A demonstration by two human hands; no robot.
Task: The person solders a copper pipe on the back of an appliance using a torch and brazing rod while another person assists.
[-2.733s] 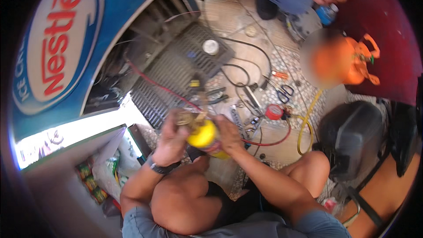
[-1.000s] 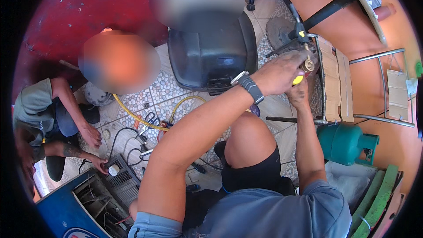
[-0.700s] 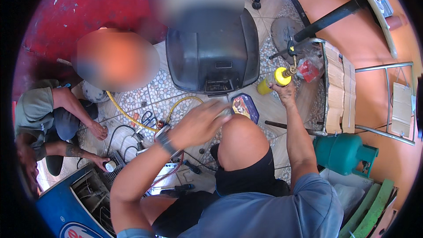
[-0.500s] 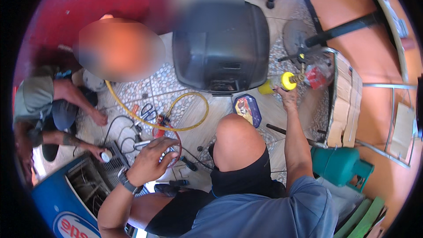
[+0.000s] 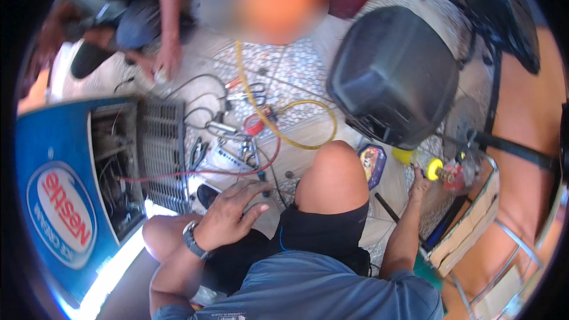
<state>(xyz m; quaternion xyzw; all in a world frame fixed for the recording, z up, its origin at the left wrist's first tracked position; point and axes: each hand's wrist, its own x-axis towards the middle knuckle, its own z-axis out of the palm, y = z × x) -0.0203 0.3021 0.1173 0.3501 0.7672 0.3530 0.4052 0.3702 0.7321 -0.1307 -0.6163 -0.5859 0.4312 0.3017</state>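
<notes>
My left hand (image 5: pixel 232 216), with a watch on its wrist, hovers over my lap with its fingers stretched out and nothing in it. Low at the right, my right hand (image 5: pixel 420 185) is wrapped round a yellow torch gas cylinder (image 5: pixel 405 155). The cylinder lies tilted, with a brass fitting at the end beyond its yellow collar. Close to that fitting is a clear and red plastic bag (image 5: pixel 465 173). Left of the cylinder lies a dark, flat, patterned box (image 5: pixel 371 166). Tools and a pressure hose set with a yellow hose (image 5: pixel 333 120) and red hose (image 5: pixel 204 172) lie ahead of my left hand.
At the left, a blue freezer (image 5: pixel 59 136) has its machinery bay exposed beside a grille (image 5: pixel 163 148). Another person's hand (image 5: pixel 168 59) works near the floor beyond it. A black case-like object (image 5: pixel 394 77) stands ahead. A cardboard-lined metal frame (image 5: pixel 468 225) is at the right.
The view has turned left, so the freezer fills more of it. My left hand has moved back from the tools over my lap. My right hand keeps hold of the cylinder.
</notes>
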